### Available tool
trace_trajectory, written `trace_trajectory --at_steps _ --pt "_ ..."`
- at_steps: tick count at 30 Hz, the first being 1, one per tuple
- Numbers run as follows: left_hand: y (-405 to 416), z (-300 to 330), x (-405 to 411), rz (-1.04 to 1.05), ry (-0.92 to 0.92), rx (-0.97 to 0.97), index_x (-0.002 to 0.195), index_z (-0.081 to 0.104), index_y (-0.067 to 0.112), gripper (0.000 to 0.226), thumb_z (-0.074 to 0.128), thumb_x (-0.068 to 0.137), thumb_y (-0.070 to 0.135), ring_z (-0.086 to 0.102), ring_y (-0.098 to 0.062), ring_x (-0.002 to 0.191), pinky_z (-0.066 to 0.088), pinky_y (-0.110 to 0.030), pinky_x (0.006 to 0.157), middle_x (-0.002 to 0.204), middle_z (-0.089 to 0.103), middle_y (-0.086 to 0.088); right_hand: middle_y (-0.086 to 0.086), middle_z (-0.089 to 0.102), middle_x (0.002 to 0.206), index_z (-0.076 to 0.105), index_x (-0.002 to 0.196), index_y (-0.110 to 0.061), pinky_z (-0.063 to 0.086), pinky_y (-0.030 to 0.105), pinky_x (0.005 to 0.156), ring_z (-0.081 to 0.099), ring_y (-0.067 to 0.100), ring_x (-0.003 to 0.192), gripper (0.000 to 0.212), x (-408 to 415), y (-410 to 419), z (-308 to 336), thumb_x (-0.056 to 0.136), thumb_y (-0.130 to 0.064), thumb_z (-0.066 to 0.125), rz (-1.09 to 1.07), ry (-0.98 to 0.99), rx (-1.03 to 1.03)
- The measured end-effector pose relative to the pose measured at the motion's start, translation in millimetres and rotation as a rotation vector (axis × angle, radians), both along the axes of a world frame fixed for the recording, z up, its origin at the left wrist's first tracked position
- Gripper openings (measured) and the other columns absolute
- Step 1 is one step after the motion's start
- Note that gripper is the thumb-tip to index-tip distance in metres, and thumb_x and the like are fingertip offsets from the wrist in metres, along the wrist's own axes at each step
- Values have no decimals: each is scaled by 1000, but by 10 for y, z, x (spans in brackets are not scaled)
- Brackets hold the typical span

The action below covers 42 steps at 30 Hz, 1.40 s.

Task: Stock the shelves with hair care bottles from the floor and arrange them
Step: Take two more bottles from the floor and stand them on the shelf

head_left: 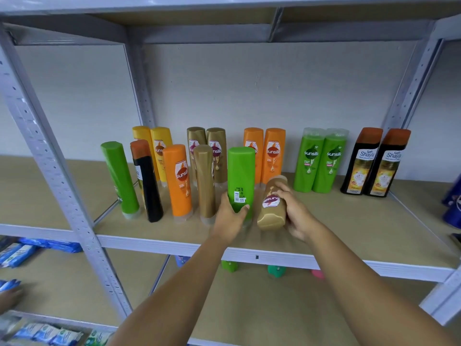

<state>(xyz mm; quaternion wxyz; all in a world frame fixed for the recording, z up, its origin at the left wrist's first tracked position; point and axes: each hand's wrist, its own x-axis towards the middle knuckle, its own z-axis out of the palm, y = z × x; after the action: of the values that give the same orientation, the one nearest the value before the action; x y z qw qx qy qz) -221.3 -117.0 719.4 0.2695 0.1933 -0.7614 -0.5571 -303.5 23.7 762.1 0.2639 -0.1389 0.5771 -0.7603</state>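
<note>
Ten bottles stand paired along the wall at the back of the shelf board (324, 221): two yellow bottles (156, 151), two gold bottles (208, 151), two orange bottles (265, 153), two green bottles (320, 161) with their labels facing out, and two black bottles (374, 162) with orange caps. That back row looks settled, so a good part of the stocking seems done.

In front of the yellow and gold pairs, nearer the board's front edge, stands a looser line of five: a leaning green bottle (119, 178), a black bottle (147, 183), an orange bottle (177, 181), a gold bottle (205, 182), and a green bottle (240, 178) turned so its barcode faces forward. These are unevenly spaced, some tilted or facing the wrong way, and none stands before its own colour pair. Sorting and squaring them appears to be what remains.

The left hand (230, 218) wraps its fingers and thumb round the base of the barcode-facing green bottle, which stands on the board. The right hand (295, 213) grips a second gold bottle (272, 203), held tipped and upside down just right of that green bottle, low over the board; whether it touches the board cannot be told.

Below the board, the tops of a few more bottles (252, 268) show on a lower level, along with blue packets (50, 245) off to the left. The floor stock is out of view, so how many bottles are still to come cannot be judged.
</note>
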Motion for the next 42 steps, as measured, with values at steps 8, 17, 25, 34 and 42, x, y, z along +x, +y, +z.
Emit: trace_trajectory --at_steps 8,17,25,34,42 --pt "-54 10 31 -43 -4 35 134 37 18 50 60 91 10 59 -12 104 47 -26 89 112 60 7 9 56 123 44 138 -34 51 18 56 62 21 93 93 4 285 -56 69 23 17 271 -144 -113" --pt "-75 6 52 -65 -8 44 134 39 17 48 58 90 10 61 -11 102 48 -27 90 112 63 4 3 65 70 52 110 -27 40 21 38 53 12 42 47 24 105 -141 79 2 71 -208 314 18" --pt "-64 29 76 -58 -6 47 131 40 18 47 63 90 13 61 -11 104 48 -27 90 114 62 5 -4 62 75 72 74 -22 39 8 59 54 5 66 20 -137 149 -154 72 -40 80 -524 608 327" --pt "24 72 60 23 10 19 115 38 23 44 70 85 15 60 -11 97 46 -22 82 107 60 6 1 68 88 53 91 -27 51 32 73 64 12 78 27 -71 -56 -212 80 -45 70 -461 537 143" --pt "36 44 66 27 -36 -58 124 46 18 37 62 90 19 60 -14 98 43 -24 80 105 60 6 -8 66 94 56 112 -14 47 26 79 63 5 86 32 -94 -158 -242 86 -28 68 -443 550 123"
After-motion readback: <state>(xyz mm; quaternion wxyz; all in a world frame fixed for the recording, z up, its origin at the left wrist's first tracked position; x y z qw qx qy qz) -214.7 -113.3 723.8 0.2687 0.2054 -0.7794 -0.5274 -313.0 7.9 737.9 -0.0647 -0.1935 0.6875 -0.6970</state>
